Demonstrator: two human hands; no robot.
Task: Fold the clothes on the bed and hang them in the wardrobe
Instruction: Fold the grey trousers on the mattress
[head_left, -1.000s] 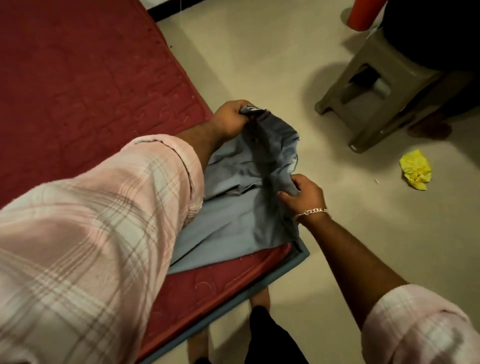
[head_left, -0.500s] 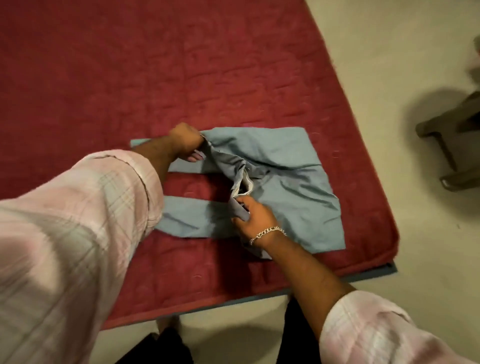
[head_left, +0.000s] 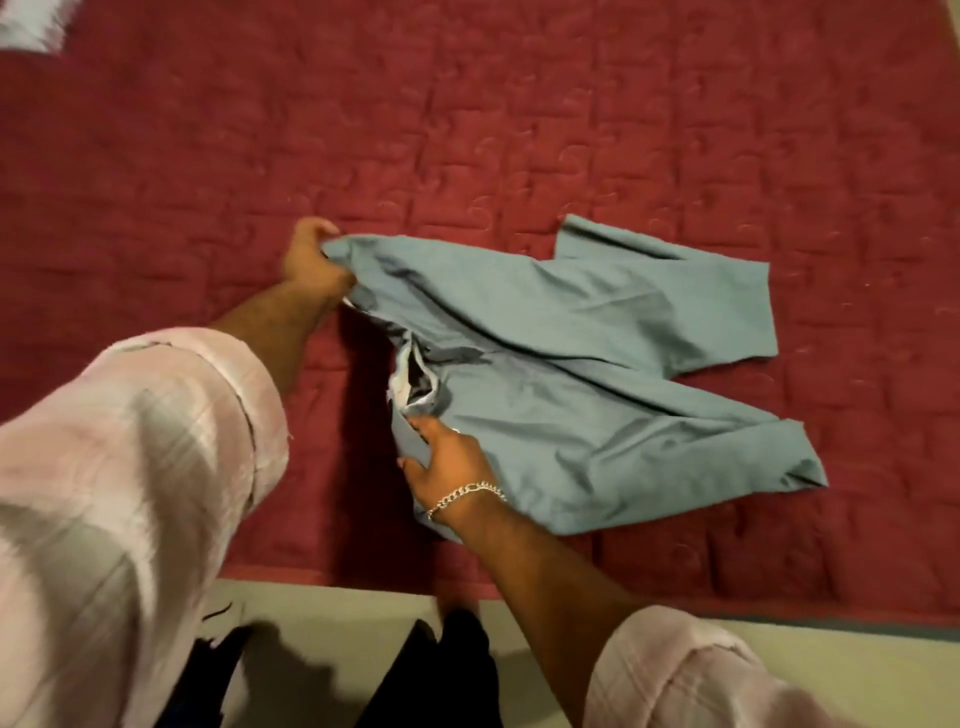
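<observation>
Red quilted bedding (head_left: 519, 130) fills most of what I can see from where I stand, with a strip of pale floor (head_left: 322, 613) along its near edge.

On that bedding, the person's left hand (head_left: 311, 260) has its fingers curled round the far corner of the waistband of a pair of blue-grey trousers (head_left: 597, 364), bunching the cloth and lifting it a little off the cover. The right hand (head_left: 447, 462) pinches the near end of the same waistband, thumb on one side of the cloth and fingers on the other, so both hands are closed on the garment. Between the two hands the waistband gapes, showing a pale lining (head_left: 402, 384) and a dark opening inside.

From the waistband the trousers run away to the right, lying on the bed. The legs look folded back on themselves, one layer above the other, with creases running across them; the upper leg ends in a square cuff toward the far right, the lower one in a rumpled fold nearer the bed's edge.

A silver chain bracelet (head_left: 467, 493) sits on the right wrist. Both forearms are bare below rolled pink checked sleeves (head_left: 130, 467). Dark trousers (head_left: 441, 675) on the person's legs show above the floor. At the far left corner, a blurred pale cloth (head_left: 31, 23) lies on the bed.
</observation>
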